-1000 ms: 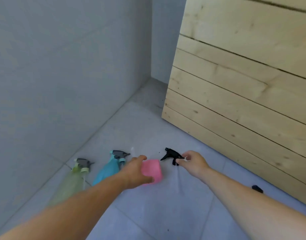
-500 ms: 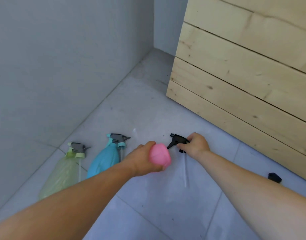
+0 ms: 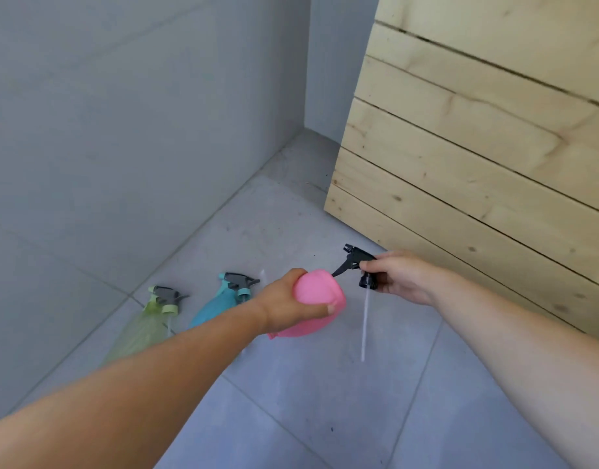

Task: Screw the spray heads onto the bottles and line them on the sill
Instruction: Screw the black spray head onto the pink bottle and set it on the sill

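Observation:
My left hand (image 3: 288, 308) grips a pink bottle (image 3: 316, 304) and holds it above the tiled floor. My right hand (image 3: 401, 277) holds a black spray head (image 3: 357, 262) just right of the bottle, its clear dip tube (image 3: 365, 324) hanging down. The head and the pink bottle are apart. A blue bottle (image 3: 215, 308) and a green bottle (image 3: 144, 328) lie on the floor to the left, each with a grey spray head fitted. My left forearm hides part of both.
A grey wall (image 3: 122, 130) runs along the left and meets the grey floor tiles (image 3: 325, 401). A pale wooden plank panel (image 3: 477, 164) stands on the right, close behind my right hand.
Both hands have risen from the floor: the left lifted the pink bottle, the right lifted the black spray head so its dip tube now hangs free. The view tilted down slightly.

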{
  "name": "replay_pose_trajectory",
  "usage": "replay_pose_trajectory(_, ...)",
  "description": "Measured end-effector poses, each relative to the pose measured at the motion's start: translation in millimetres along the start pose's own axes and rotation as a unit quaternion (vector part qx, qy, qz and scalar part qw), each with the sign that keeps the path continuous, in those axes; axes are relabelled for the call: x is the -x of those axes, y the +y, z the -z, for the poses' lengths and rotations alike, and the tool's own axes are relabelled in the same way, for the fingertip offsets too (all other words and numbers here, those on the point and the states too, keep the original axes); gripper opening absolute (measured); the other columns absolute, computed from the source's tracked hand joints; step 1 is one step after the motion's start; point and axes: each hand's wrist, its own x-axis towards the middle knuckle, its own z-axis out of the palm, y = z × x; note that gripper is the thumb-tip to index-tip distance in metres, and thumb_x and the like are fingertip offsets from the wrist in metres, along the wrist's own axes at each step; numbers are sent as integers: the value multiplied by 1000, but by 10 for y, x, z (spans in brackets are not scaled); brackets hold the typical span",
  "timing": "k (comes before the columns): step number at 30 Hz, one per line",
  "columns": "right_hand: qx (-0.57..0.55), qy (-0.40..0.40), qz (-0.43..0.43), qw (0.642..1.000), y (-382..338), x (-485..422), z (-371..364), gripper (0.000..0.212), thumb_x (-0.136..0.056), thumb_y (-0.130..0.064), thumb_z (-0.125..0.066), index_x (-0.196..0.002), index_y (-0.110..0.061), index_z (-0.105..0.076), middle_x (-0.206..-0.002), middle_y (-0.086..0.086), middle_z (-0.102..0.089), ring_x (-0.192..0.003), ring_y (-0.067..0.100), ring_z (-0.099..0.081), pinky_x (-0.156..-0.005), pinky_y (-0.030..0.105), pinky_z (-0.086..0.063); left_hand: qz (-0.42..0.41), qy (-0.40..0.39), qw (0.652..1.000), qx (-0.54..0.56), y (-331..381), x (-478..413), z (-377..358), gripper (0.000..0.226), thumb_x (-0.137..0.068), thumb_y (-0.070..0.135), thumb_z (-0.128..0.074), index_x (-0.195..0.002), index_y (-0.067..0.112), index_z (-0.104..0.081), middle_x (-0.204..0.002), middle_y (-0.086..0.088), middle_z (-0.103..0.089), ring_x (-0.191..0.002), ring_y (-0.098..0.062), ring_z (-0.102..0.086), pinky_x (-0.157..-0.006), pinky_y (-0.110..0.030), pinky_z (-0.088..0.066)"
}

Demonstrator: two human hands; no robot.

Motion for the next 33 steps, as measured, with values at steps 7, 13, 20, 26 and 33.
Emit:
replay_pose_trajectory(7, 18, -42, 90, 995, -761, 1067, -106, 10, -93, -9, -61, -95, -1, -67, -102, 20, -67, -77, 22, -67, -71, 33, -58, -29, 27, 997, 63, 370, 814, 360, 94, -73, 63, -82, -150, 33, -38, -133, -2, -57, -113, -32, -65, -84, -50, -65)
replay_pose_trajectory(13, 15, -75, 122, 990, -999, 2070, -448, 19, -95, -6, -59, -76, -6, -55, -104, 27, -70, -86, 35, -60, -90, 63, -53, -49, 19, 993, 109, 580, 1606, 530, 83, -75, 58, -84, -141, 29, -43, -127, -5, -59, -105, -37, -74, -78, -58, -65)
replay_pose_trajectory(20, 75, -64, 160, 982, -1039, 2900, -641, 9, -96, -11, -57, -89, -5, -60, -78, 16, -62, -72, 31, -58, -88, 64, -54, -89, 24, 983, 157, 654, 2442, 664, 75, -74, 44, -87, -132, 21, -46, -129, -8, -60, -93, -37, -77, -70, -44, -66)
replay_pose_trajectory(26, 84, -20, 198, 976, -930, 3228, -804, 9, -96, -20, -59, -97, -11, -60, -77, 5, -69, -72, 23, -67, -85, 51, -56, -127, 32, 968, 214, 585, 2761, 723, 58, -84, 10, -82, -131, 15, -48, -111, -9, -62, -93, -30, -74, -88, -48, -65)
replay_pose_trajectory(33, 27, -41, 208, 977, -880, 3274, -804, 16, -97, -22, -58, -107, -10, -63, -84, 4, -74, -80, 22, -71, -98, 52, -53, -171, 116, 940, 272, 476, 2821, 791, 73, -55, 33, -91, -120, 23, -60, -123, -13, -67, -107, -31, -73, -85, -39, -64)
